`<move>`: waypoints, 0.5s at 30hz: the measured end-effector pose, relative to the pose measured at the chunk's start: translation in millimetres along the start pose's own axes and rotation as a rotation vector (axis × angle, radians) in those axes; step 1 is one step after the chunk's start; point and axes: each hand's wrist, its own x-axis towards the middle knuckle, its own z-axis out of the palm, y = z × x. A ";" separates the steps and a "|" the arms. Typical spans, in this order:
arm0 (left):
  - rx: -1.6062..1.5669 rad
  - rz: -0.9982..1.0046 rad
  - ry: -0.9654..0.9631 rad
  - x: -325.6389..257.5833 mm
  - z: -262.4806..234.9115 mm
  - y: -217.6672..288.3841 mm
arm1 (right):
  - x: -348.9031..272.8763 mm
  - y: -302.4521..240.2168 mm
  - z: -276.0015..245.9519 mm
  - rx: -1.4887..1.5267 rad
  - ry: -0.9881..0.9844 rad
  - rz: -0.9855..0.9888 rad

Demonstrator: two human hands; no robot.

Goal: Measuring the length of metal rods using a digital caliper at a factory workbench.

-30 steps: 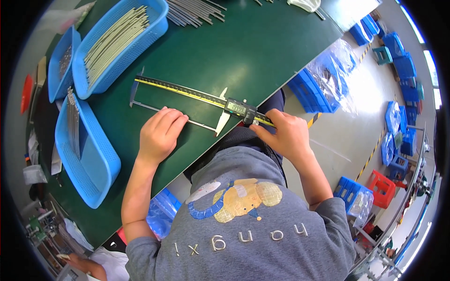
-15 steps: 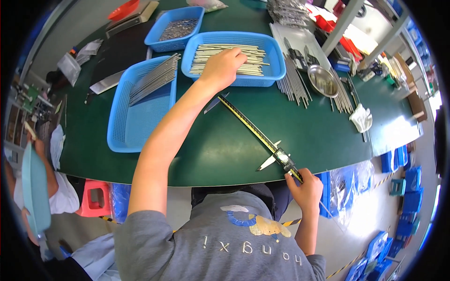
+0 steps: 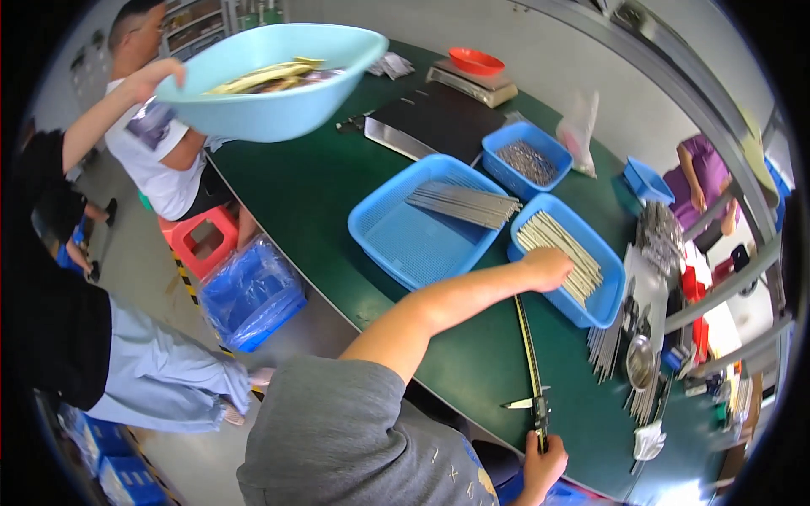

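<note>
My left hand (image 3: 548, 268) reaches into a blue basket of pale rods (image 3: 580, 268). Its fingers curl down onto the rods; whatever they grip is hidden beneath the hand. By the table's front edge, my right hand (image 3: 544, 465) is closed around a digital caliper (image 3: 530, 354). The caliper's sliding jaw is near that hand, and its long scale points away toward the rod basket (image 3: 609, 314). Left of it, a larger blue basket (image 3: 415, 257) holds a bundle of grey rods (image 3: 464, 205) leaning over its rim. A smaller blue basket (image 3: 547, 180) behind contains small metal pieces.
At left, a person carries a pale blue basin (image 3: 278, 118) close to the table. Another sits beyond on a red stool (image 3: 198, 240). Farther back lie a black slab (image 3: 426, 118) and a scale with a red dish (image 3: 477, 61). Thin rods and a metal bowl (image 3: 640, 363) occupy the right.
The view has swung left, so the table things appear farther right. The person with the basin has come into fuller view. My left hand stays at the pale rods; my right still holds the caliper.
</note>
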 end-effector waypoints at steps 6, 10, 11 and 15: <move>0.031 -0.021 0.170 -14.4 7.3 7.4 | 3.7 10.9 2.9 -0.040 -0.042 0.027; 0.002 0.101 0.453 -23.9 10.3 3.1 | 3.5 1.7 3.2 -0.060 -0.010 0.065; 0.004 0.144 0.580 -25.5 12.1 2.6 | 4.3 0.6 3.2 -0.076 -0.024 0.057; 0.024 0.115 0.531 -23.0 9.8 5.4 | 5.5 -2.4 0.8 -0.104 -0.049 0.107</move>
